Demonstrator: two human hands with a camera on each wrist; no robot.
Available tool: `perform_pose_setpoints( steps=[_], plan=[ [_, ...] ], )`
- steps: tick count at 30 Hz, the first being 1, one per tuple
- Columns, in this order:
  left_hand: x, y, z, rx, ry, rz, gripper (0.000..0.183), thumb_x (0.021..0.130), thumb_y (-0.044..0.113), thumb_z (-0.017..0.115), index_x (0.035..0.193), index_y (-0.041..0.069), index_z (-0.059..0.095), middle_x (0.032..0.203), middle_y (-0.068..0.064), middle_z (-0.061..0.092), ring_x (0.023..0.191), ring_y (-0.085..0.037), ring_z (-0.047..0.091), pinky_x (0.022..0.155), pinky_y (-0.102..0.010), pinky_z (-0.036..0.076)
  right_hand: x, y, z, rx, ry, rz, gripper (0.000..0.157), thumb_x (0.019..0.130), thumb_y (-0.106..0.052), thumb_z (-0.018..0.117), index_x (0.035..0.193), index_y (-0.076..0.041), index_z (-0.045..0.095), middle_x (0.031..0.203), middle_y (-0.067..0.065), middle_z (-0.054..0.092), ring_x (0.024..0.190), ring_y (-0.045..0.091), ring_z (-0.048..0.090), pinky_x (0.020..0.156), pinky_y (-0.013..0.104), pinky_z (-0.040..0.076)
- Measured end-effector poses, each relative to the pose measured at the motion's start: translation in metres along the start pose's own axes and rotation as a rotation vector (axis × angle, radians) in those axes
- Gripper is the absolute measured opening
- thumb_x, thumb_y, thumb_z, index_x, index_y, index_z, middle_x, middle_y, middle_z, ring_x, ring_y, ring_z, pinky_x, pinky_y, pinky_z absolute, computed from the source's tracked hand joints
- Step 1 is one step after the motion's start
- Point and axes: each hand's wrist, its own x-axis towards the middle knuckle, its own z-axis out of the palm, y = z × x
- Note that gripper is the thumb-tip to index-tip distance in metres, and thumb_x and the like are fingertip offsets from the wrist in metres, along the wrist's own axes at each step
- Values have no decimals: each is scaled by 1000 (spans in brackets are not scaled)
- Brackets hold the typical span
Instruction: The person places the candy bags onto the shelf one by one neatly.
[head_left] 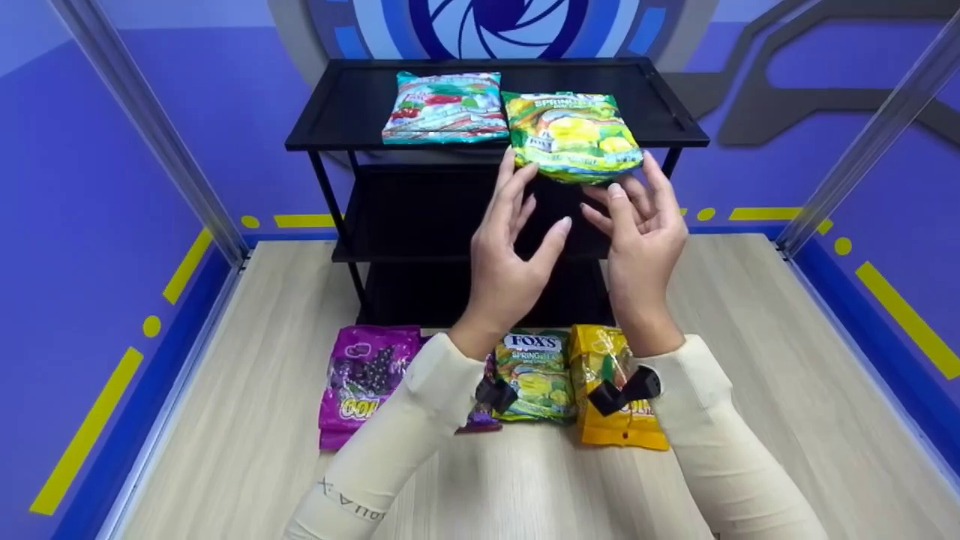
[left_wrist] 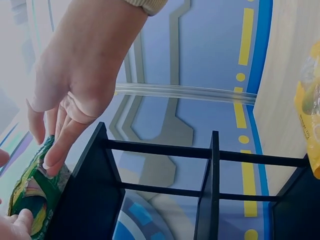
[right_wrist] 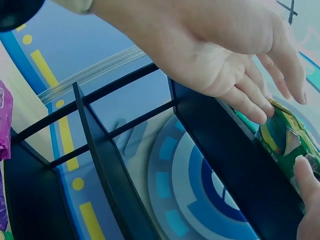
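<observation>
A green and yellow candy bag [head_left: 574, 131] lies on the top tier of a black rack [head_left: 345, 105], its near edge jutting past the front. At its left near corner, my left hand [head_left: 510, 232] touches it with extended fingertips, the thumb held apart. My right hand [head_left: 641, 240] has its fingertips at the right near corner, fingers loosely bent. The left wrist view shows the right hand [left_wrist: 75, 85] along the bag's edge; in the right wrist view the left hand [right_wrist: 215, 60] reaches the other end. Beside this bag lies a teal candy bag [head_left: 446, 109] with red fruit printed on it.
In front of the rack, a purple candy bag [head_left: 367, 367], a green Fox's candy bag [head_left: 534, 375] and a yellow candy bag [head_left: 626, 427] lie on the wooden table [head_left: 247, 420]. My left forearm partly hides a dark purple bag [head_left: 480, 421]. Blue walls [head_left: 97, 187] enclose the table.
</observation>
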Motion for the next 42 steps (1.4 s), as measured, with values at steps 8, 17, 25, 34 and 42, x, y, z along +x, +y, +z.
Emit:
perform_pose_setpoints(
  steps=[8, 17, 25, 34, 42],
  plan=[
    [13, -2, -2, 51, -29, -49, 58, 92, 18, 66, 144, 4, 44, 163, -10, 16, 143, -14, 35, 110, -22, 41, 10, -1, 1, -75, -40, 0, 56, 96, -8, 58, 147, -3, 37, 124, 17, 65, 99, 25, 71, 81, 32, 60],
    [21, -4, -4, 71, -61, -109, 62, 93, 18, 65, 147, 3, 38, 163, -9, 14, 135, -13, 47, 105, -20, 45, 26, -1, -2, -142, -59, 27, 52, 96, -11, 59, 145, -4, 42, 116, 17, 68, 94, 22, 72, 78, 30, 60],
    [26, -4, -2, 62, -79, -148, 64, 94, 19, 64, 149, 6, 34, 165, -5, 9, 135, -16, 48, 104, -20, 46, 31, -5, -1, -175, -87, 97, 57, 95, -9, 59, 148, -8, 39, 97, 17, 70, 79, 20, 71, 73, 27, 61],
    [32, -7, 0, 82, -97, -198, 69, 94, 20, 64, 152, 8, 28, 165, -2, 1, 138, -13, 44, 105, -21, 46, 43, 3, -6, -213, -157, 130, 60, 95, -12, 60, 150, -15, 36, 88, 12, 70, 71, 19, 68, 67, 25, 61],
    [38, -11, 1, 77, -92, -228, 71, 93, 21, 64, 153, 10, 27, 165, 1, 0, 139, -11, 41, 106, -25, 46, 49, 6, -7, -255, -187, 152, 62, 96, -13, 59, 151, -18, 33, 88, 11, 71, 67, 20, 68, 66, 25, 61]
  ],
)
